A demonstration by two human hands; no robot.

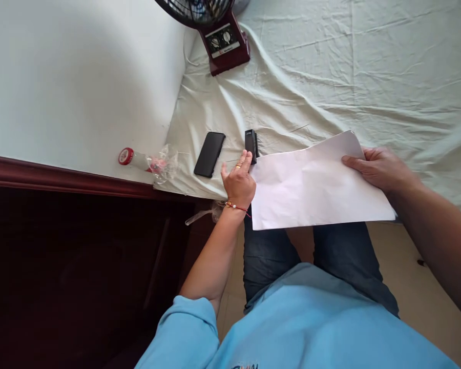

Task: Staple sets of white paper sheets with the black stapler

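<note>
White paper sheets (315, 184) lie over the front edge of the cloth-covered surface. My right hand (384, 166) grips their right end, thumb on top and fingers underneath. At the left end of the paper is a black stapler (250, 142), its near end at the paper's upper left corner. My left hand (240, 182) rests on the near end of the stapler, with its fingers pressed down together and the thumb apart. A black phone (209, 154) lies left of the stapler, touched by neither hand.
A dark red fan (228, 46) stands at the back. A red-capped bottle (126, 156) and a crumpled clear plastic bag (163, 164) lie to the left by the white wall. Wrinkled pale green cloth (311, 72) covers the surface.
</note>
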